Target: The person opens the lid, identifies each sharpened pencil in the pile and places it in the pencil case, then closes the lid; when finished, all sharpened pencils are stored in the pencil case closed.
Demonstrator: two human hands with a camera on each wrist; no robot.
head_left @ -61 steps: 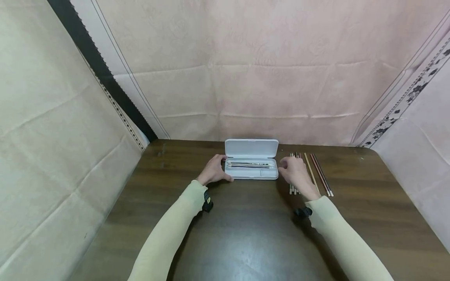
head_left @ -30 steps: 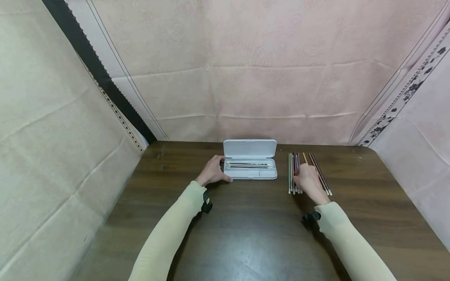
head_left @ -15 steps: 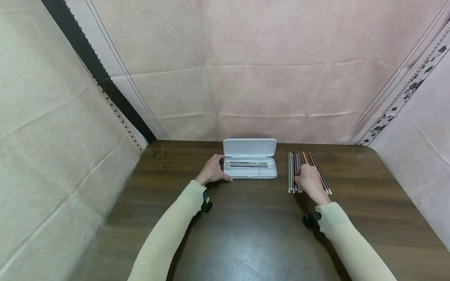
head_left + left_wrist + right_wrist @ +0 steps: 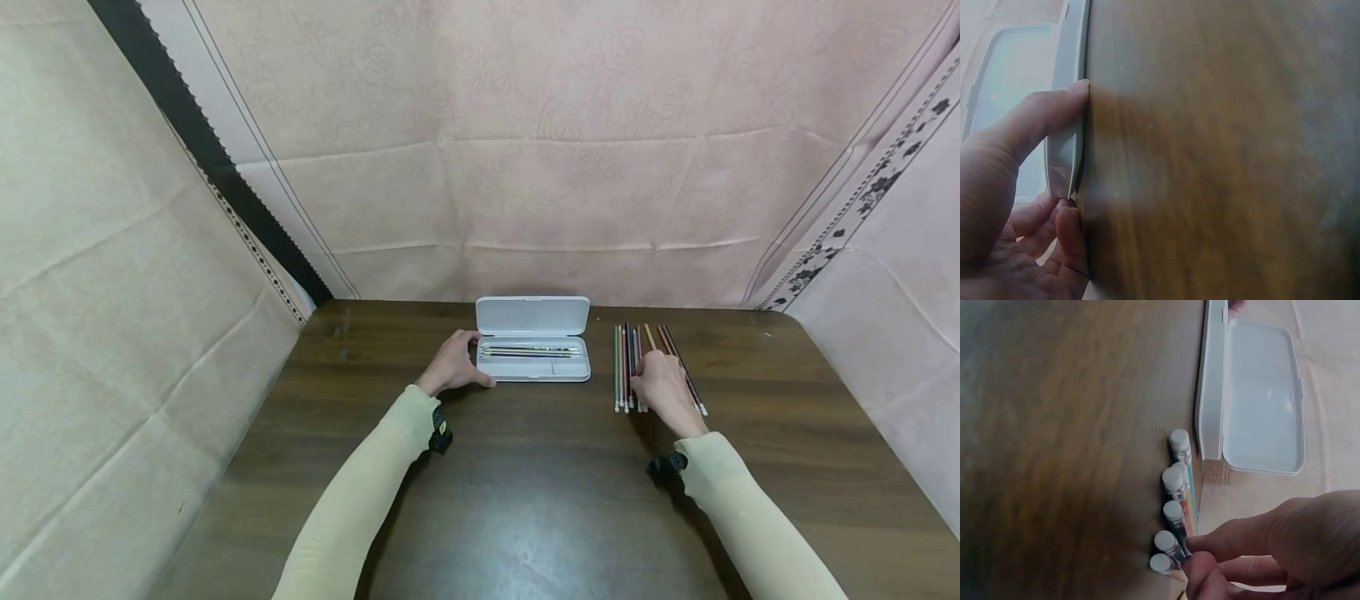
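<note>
A white pencil case [image 4: 534, 371] stands with its lid [image 4: 532, 316] raised, several pencils [image 4: 528, 352] lying in it. My left hand [image 4: 454, 363] grips its left end, thumb along the front wall and fingers behind the corner, as the left wrist view shows. To the right of the case, several pencils [image 4: 622, 367] lie side by side with their white eraser ends toward me. My right hand [image 4: 661, 385] is over the right part of this row. In the right wrist view its thumb and forefinger pinch a pencil [image 4: 1174, 515] behind the eraser end.
A tan pencil [image 4: 650, 336] sticks out beyond the right hand, and dark red pencils [image 4: 684, 371] lie slanted just right of it. The brown wooden table [image 4: 510, 483] ends at a pale cloth wall [image 4: 555, 192], with cloth on both sides too.
My right hand has moved right from beside the case onto the pencils, uncovering the left ones, and has stayed nearly still for the last second. My left hand has kept its hold.
</note>
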